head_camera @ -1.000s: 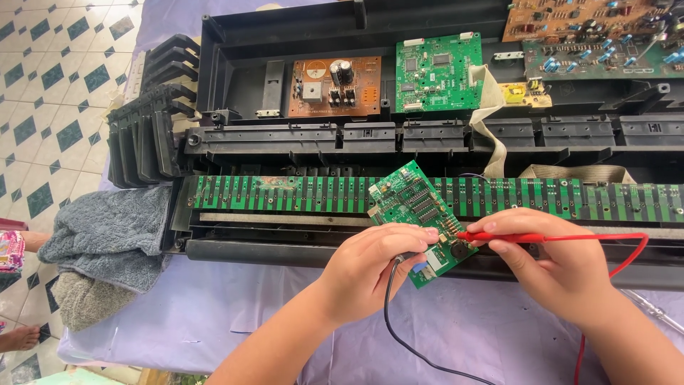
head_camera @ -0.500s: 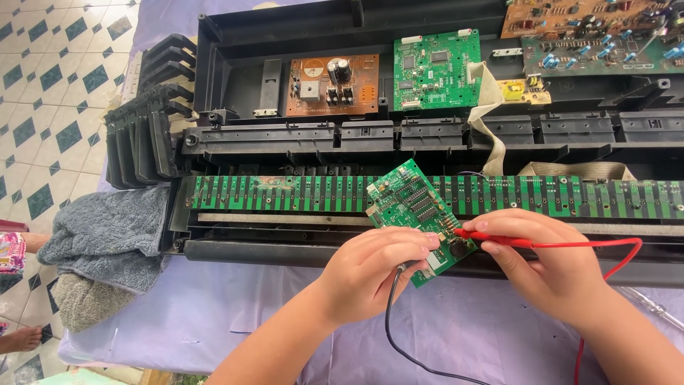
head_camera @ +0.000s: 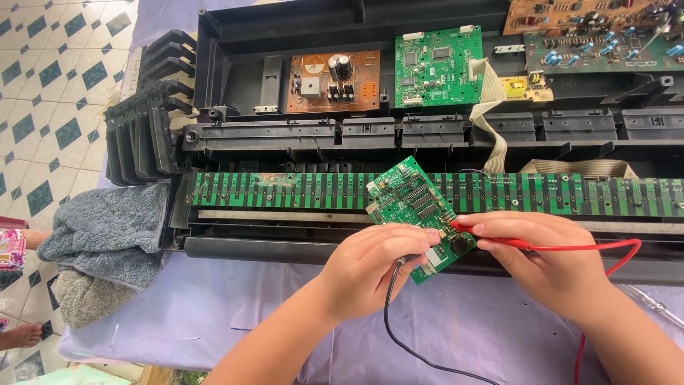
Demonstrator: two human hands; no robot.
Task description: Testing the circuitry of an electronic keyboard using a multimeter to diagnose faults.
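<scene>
- Small green circuit board (head_camera: 417, 214) lies tilted on the front of the opened black keyboard case (head_camera: 235, 64), its long axis running from upper left to lower right; its upper corner overlaps the long green contact strip (head_camera: 285, 190), its lower end points toward the person.
- Left hand (head_camera: 374, 267) has its fingers curled together, pinching a black probe (head_camera: 405, 261) against the board's lower edge; the probe's black lead (head_camera: 388, 321) trails down over the purple cloth (head_camera: 214, 314).
- Right hand (head_camera: 552, 257) pinches a red probe (head_camera: 491, 241) between thumb and fingers, tip touching the board near a round black part (head_camera: 457, 244); its red lead (head_camera: 613, 264) loops to the right.
- Compared with a second ago, board, hands and probes sit almost the same; only the hands' grip has shifted slightly.
- Inside the case behind: a brown board (head_camera: 333, 80), a square green board (head_camera: 437, 65), more boards at the upper right (head_camera: 591, 36), and beige ribbon cables (head_camera: 494, 135).
- Removed black keys (head_camera: 142, 135) stand stacked at the left end; a grey towel (head_camera: 107, 239) lies beside them, on the tiled floor's (head_camera: 43, 71) side.
- The hands cover the board's lower corner.
</scene>
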